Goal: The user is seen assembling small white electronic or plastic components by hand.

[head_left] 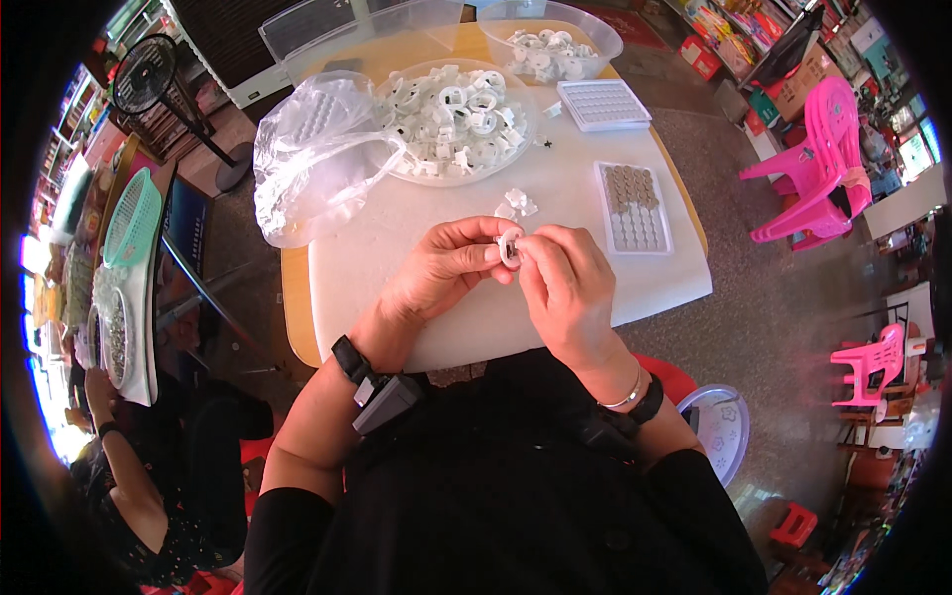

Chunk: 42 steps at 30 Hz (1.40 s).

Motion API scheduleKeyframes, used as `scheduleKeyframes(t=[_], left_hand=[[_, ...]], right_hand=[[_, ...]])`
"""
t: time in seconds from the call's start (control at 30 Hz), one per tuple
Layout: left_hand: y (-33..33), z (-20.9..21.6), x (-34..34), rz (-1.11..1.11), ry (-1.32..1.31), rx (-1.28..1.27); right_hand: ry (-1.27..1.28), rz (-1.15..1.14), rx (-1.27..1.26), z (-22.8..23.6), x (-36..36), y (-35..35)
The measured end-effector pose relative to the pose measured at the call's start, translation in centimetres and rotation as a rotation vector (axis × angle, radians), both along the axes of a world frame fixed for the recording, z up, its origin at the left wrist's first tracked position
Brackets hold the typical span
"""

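Observation:
Between my two hands, above the white tabletop (446, 337), is a small white ring-shaped plastic part (510, 247) with a dark spot inside. My left hand (454, 266) pinches its left side between thumb and fingers. Fingers of my right hand (565, 283) close on its right side; whether they hold a second small piece is hidden. Just beyond lie a few loose white plastic pieces (516, 203). Right of my right hand sits a clear tray (635, 241), with brownish round pieces (632, 184) in its far part.
A wide clear bowl (531, 129) heaped with white plastic parts stands at the back, beside a crumpled plastic bag (307, 183). Stacked white trays (603, 104) and another clear tub (605, 40) are at the far right. Another person's arm (129, 466) is at a side table, left.

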<state>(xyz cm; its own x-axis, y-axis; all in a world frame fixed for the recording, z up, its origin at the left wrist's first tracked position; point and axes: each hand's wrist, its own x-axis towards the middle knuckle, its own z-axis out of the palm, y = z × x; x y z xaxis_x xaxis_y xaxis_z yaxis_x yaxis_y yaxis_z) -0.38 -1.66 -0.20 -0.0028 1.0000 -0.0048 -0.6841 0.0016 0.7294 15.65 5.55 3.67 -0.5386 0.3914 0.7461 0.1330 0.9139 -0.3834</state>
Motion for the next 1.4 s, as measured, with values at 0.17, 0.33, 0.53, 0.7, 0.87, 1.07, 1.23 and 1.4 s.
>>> scheduleKeyframes(t=[0.17, 0.33, 0.53, 0.7, 0.87, 1.07, 1.23, 1.4], left_hand=[[-0.1, 0.0, -0.1, -0.005, 0.011, -0.018], [-0.1, 0.0, 0.0, -0.011, 0.017, -0.024], [0.4, 0.2, 0.4, -0.085, 0.088, -0.007], [-0.3, 0.7, 0.1, -0.009, 0.218, -0.135], [0.1, 0.6, 0.1, -0.121, 0.28, -0.135], [0.0, -0.5, -0.3, -0.094, 0.064, -0.067], [0.1, -1.1, -0.7, -0.039, -0.056, 0.002], [0.1, -0.8, -0.7, -0.045, -0.055, -0.006]], right_hand=[[-0.005, 0.094, -0.136, -0.2, 0.2, 0.6], [-0.027, 0.183, -0.376, 0.3, 0.6, 1.2], [-0.082, 0.335, -1.072, 0.8, 1.0, 3.0], [-0.113, 0.432, -1.29, -0.1, 0.2, 3.1], [-0.291, 0.4, -1.227, 0.1, 1.5, 4.1], [-0.16, 0.337, -1.06, 0.4, 2.7, 6.4], [-0.2, -0.403, -0.351, -1.6, 5.1, 11.0], [-0.322, -0.524, -0.187, -3.0, 5.1, 11.1]])
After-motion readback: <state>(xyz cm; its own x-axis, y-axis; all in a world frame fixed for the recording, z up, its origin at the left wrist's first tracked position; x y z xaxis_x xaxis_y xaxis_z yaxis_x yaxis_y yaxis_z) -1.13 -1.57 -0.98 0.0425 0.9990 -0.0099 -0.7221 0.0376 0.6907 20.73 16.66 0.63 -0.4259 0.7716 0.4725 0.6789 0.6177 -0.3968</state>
